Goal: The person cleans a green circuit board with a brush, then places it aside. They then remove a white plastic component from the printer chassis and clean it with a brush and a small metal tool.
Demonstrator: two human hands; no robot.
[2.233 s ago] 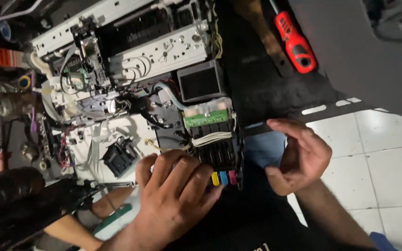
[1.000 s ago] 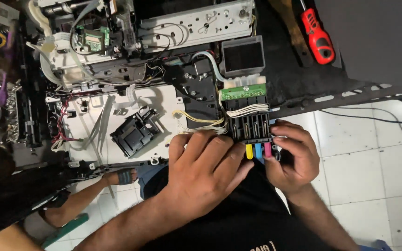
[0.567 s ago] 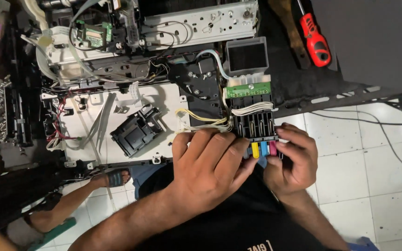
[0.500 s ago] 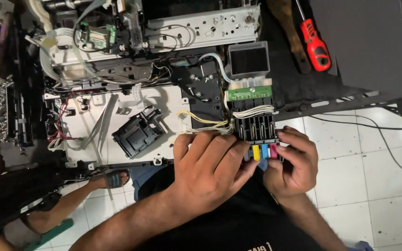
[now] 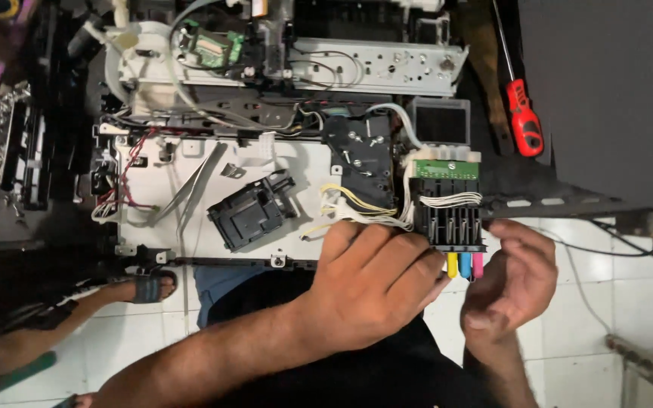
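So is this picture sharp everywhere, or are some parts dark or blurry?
Head view: the white base plate and green circuit board are bright and sharp; the right hand is slightly blurred; the left edge and the grey panel sit in shadow.

Black cartridge holder (image 5: 451,227) with yellow, blue, magenta tabs (image 5: 462,264) at 6 o'clock of it; green circuit board (image 5: 447,168) at 12. Yellow and white wires (image 5: 353,208) at its 9. Black module (image 5: 253,215) on white plate (image 5: 190,219). Screwdriver (image 5: 523,117) red-black handle. Floor tiles (image 5: 614,302) white.
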